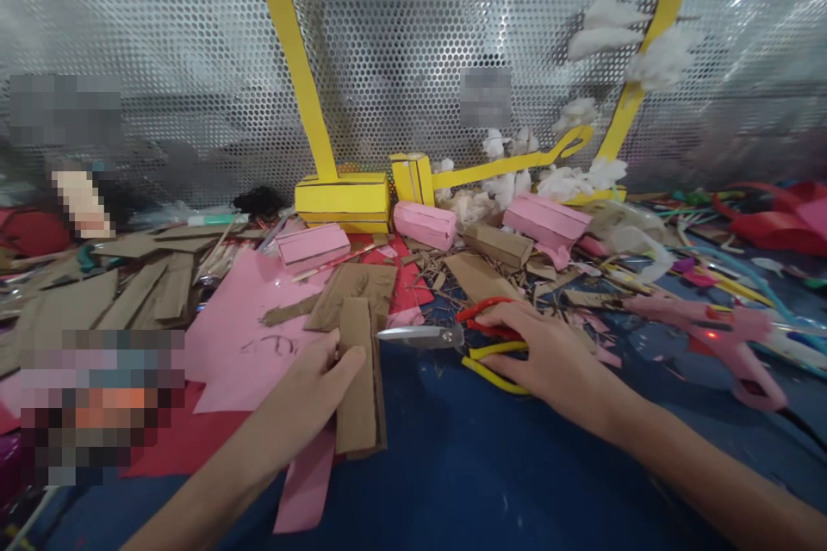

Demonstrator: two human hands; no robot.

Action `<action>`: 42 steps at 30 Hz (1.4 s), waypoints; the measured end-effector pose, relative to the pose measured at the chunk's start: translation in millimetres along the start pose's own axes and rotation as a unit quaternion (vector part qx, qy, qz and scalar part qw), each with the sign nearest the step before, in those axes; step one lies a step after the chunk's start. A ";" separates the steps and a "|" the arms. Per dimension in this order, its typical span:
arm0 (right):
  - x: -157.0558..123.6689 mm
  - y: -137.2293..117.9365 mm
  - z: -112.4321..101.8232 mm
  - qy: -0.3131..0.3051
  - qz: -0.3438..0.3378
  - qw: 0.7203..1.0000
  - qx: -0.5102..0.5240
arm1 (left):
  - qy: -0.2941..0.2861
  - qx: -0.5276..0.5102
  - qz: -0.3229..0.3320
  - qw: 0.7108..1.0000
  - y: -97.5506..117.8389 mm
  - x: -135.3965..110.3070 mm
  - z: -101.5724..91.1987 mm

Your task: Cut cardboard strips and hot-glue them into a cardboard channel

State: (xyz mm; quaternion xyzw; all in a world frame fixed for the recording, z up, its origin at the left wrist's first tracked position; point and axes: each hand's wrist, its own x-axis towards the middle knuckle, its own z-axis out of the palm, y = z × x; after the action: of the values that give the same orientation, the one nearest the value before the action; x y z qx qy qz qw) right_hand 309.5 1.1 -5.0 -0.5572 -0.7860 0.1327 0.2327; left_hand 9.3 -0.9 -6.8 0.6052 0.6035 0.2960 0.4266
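Observation:
My left hand (332, 379) is closed on a long folded strip of brown cardboard (357, 413), thumb on top, above the blue table. In my right hand (549, 357) are scissors (494, 314) with one red and one yellow handle loop. Their metal blades point left, the tips close to the cardboard's right edge; whether they touch it I cannot tell. Pink paper (242, 344) with dark pen marks lies left of the cardboard, over red paper (174, 439). A pink strip (307, 482) shows beneath my left wrist. Behind the strip lies a torn cardboard piece (381, 280).
A pink glue gun (724, 336) with an orange light rests at the right, its cord running off. Pink boxes (423, 224) and a yellow box (342, 200) with a tall strip stand before the perforated metal wall (401, 43). Cardboard pieces (174, 284) pile up at left.

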 end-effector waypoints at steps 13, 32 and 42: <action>5.3 -1.1 -1.8 0.017 0.031 0.999 -0.013 | 0.024 0.017 0.011 1.000 -5.7 2.1 0.9; 8.2 -4.0 8.6 0.017 0.000 0.999 0.047 | 0.037 0.091 0.012 0.995 3.2 -0.7 -3.9; 9.2 -2.6 2.7 0.023 0.030 0.999 0.009 | 0.013 0.003 -0.003 1.000 -1.3 -0.3 2.1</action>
State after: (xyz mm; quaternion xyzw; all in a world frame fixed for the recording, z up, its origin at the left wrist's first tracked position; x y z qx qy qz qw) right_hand 303.5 9.0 -4.1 -0.5815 -0.7622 0.1337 0.2512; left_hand 10.5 -1.7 -8.9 0.6008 0.6114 0.3010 0.4178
